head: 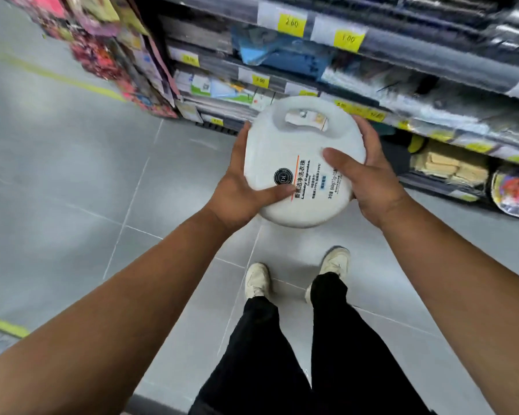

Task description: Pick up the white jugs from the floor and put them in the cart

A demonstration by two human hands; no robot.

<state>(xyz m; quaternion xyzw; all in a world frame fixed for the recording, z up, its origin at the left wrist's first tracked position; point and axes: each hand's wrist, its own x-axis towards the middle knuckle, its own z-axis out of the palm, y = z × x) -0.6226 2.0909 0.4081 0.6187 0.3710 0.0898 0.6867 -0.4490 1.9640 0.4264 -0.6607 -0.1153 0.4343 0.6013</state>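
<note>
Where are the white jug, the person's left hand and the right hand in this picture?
white jug (297,145): head view, bare front below the handle hole.
left hand (237,194): head view, back of the hand.
right hand (372,182): head view, back of the hand.

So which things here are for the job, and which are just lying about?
For the job: white jug, held between left hand and right hand. No cart shows.
Just lying about: shelves of goods, yellow price tags, grey floor, white shoes.
</note>
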